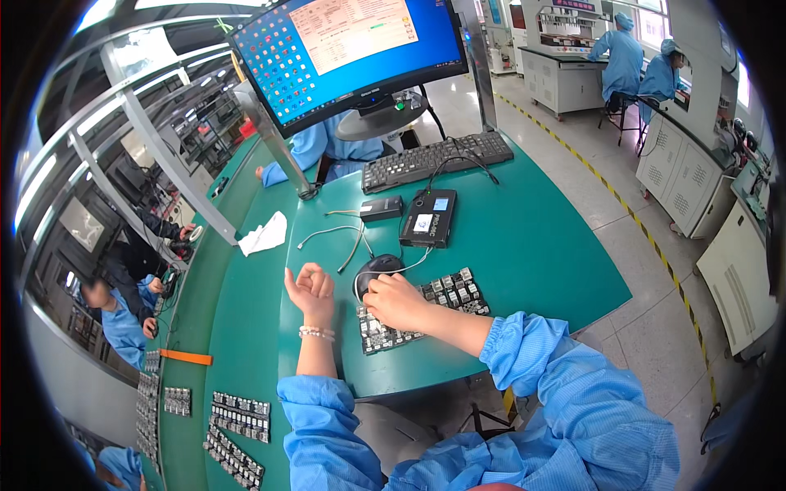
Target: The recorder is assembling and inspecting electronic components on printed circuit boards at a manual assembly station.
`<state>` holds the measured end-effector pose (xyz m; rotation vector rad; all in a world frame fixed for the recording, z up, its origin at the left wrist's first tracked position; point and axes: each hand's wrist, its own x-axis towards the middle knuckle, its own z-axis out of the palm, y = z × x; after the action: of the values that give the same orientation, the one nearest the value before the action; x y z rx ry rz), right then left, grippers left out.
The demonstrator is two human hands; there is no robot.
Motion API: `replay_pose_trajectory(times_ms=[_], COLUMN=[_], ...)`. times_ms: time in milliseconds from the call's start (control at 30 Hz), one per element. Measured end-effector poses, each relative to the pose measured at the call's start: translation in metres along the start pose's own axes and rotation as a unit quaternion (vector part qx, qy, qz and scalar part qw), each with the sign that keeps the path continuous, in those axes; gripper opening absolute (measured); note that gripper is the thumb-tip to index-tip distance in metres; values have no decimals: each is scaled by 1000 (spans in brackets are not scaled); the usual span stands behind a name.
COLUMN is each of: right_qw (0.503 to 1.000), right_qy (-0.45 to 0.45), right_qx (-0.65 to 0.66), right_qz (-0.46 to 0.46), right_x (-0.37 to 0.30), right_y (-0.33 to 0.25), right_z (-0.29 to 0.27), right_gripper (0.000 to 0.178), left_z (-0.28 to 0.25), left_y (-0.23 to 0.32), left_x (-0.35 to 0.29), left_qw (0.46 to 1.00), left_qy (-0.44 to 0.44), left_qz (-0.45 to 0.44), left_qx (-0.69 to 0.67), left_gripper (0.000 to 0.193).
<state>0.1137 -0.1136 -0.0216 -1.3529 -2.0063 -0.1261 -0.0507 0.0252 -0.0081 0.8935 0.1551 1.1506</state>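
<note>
My left hand (310,295) rests palm up over the green tabletop, holding nothing; its fingers are loosely curled and the thumb stands apart. A beaded bracelet circles that wrist. Just right of it, my right hand (398,302) reaches across a panel of small circuit boards (452,292), its fingertips bent down at the panel's far left corner. What those fingers grip is hidden. A black mouse (379,268) lies right beside them. Beyond it, a thin light cable (416,263) loops from a black box with a small lit screen (429,219) toward my right fingers.
A monitor (352,53) stands behind a black keyboard (438,160). Next to the box lie a smaller black module (381,208) and loose leads (354,245). White tissue (264,234) and more board panels (240,416) lie to the left. Other people in blue work nearby.
</note>
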Motion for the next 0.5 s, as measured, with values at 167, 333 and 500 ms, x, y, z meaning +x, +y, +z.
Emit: replay_pose_trajectory(times_ms=[167, 333, 500], right_qw=[1000, 1000, 1000], right_qy=[-3, -3, -9], right_qx=[0, 0, 0], right_qz=[3, 2, 5], right_x=[0, 0, 1], right_y=[-1, 0, 0], right_z=[0, -1, -1], right_gripper=[10, 9, 9], left_z=[1, 3, 1], left_y=[0, 0, 0], left_x=[-1, 0, 1], left_qw=[1000, 1000, 1000], left_qy=[-3, 7, -5], left_qz=[-13, -21, -22], left_qx=[-5, -3, 0], left_gripper=[65, 65, 65])
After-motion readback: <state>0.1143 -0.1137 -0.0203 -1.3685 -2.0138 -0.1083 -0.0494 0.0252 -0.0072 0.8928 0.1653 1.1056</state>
